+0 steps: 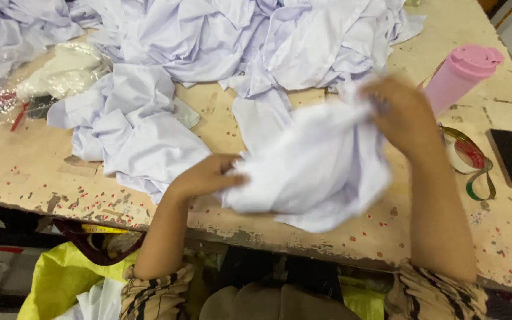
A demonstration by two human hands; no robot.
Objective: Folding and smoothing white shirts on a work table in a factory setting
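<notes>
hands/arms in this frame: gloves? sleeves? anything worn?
No gloves: both the left hand and right hand are bare. I can't see rings, watch or bracelets; the right hand is motion-blurred. Forearms are bare up to about the elbow, where striped sleeves in tan, cream and dark bands sit bunched on both arms.

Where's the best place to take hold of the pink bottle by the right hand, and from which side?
Probably the pink bottle's straight body just below the lid, coming from its right, table-edge side. It leans with the cap up, and the right hand and white cloth crowd its left.
</notes>
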